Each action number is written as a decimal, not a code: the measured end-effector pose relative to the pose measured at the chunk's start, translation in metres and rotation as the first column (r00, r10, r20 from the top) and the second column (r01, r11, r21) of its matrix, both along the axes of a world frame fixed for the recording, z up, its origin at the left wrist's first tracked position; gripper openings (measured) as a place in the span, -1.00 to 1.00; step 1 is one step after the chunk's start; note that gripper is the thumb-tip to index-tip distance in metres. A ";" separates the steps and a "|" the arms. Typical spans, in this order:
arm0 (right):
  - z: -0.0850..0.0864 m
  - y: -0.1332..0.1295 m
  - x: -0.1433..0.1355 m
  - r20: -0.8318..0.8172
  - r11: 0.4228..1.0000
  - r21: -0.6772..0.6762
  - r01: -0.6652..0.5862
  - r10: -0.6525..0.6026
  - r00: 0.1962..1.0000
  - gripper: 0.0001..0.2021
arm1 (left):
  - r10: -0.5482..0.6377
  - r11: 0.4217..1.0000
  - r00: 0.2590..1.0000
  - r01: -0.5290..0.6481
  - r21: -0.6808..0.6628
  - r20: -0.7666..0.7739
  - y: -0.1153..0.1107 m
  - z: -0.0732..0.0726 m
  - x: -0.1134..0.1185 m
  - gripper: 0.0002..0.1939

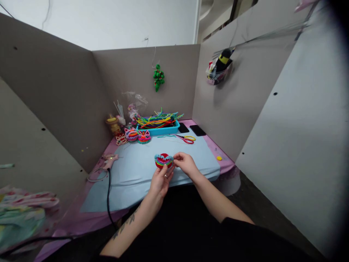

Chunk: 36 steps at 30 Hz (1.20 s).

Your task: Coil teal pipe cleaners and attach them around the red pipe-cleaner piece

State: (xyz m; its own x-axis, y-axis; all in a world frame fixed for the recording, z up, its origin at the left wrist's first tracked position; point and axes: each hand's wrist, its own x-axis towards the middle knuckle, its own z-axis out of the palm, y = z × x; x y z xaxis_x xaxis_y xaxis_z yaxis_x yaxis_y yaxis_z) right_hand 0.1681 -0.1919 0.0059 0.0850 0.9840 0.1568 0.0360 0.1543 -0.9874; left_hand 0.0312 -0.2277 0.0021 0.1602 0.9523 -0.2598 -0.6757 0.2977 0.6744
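Observation:
My left hand point(161, 179) holds a small round red pipe-cleaner craft piece point(164, 156) from below, thumb on its front. Rainbow-coloured stripes curve across its lower part, and a wavy light-blue pipe cleaner point(159, 157) runs along its top. At the piece's right edge, the fingertips of my right hand point(185, 163) are pinched together on what looks like the light-blue pipe cleaner's end. Both hands are just above the front of the blue cloth point(136, 160). The back of the piece is hidden.
Behind stands a blue tray point(158, 131) of colourful pipe cleaners, with finished cat-face pieces point(144, 137) to its left. Scissors point(187, 139) and two phones point(197, 130) lie at the right. A pink glue gun point(110, 160) with a black cord is at the left. Grey partitions point(144, 76) enclose the table.

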 end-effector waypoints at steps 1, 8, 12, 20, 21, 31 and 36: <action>-0.001 0.001 0.000 0.000 1.000 -0.001 0.003 -0.003 1.000 -0.88 | 0.008 1.000 1.000 -0.008 -0.006 0.002 0.001 -0.001 0.000 -0.71; -0.009 0.008 0.001 -0.045 1.000 -0.009 0.004 -0.005 0.999 -0.87 | 0.065 0.998 0.998 -0.065 0.004 -0.024 0.004 -0.002 0.004 -0.69; -0.013 0.014 0.000 -0.127 0.999 -0.029 0.027 -0.030 0.991 -0.83 | 0.079 0.996 0.997 -0.078 0.048 -0.014 0.006 -0.002 0.010 -0.70; -0.016 0.024 -0.006 -0.195 0.995 -0.002 0.095 -0.094 0.976 -0.83 | 0.089 0.995 0.996 -0.090 0.052 0.016 0.016 -0.002 0.009 -0.66; -0.015 0.027 -0.008 -0.193 0.995 0.016 0.100 -0.095 0.977 -0.83 | 0.094 0.993 0.995 -0.095 0.065 0.023 0.021 0.000 0.009 -0.66; -0.022 0.070 -0.029 -0.014 0.929 0.326 0.172 -0.178 0.984 -0.62 | 0.130 0.983 0.983 -0.145 0.111 0.133 0.089 -0.005 0.007 -0.72; -0.044 0.078 -0.034 0.071 0.875 0.397 0.279 -0.332 0.941 -0.71 | 0.116 0.968 0.991 -0.127 0.218 0.062 0.099 -0.027 0.009 -0.65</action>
State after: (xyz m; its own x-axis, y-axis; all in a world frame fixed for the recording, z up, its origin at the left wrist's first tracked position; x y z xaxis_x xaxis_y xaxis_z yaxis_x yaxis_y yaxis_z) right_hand 0.1341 -0.1136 -0.0384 0.3239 0.7768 0.5401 0.2684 0.4720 -0.8398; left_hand 0.0397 -0.1290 -0.0250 0.0473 0.9983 -0.0355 -0.7307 0.0588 0.6802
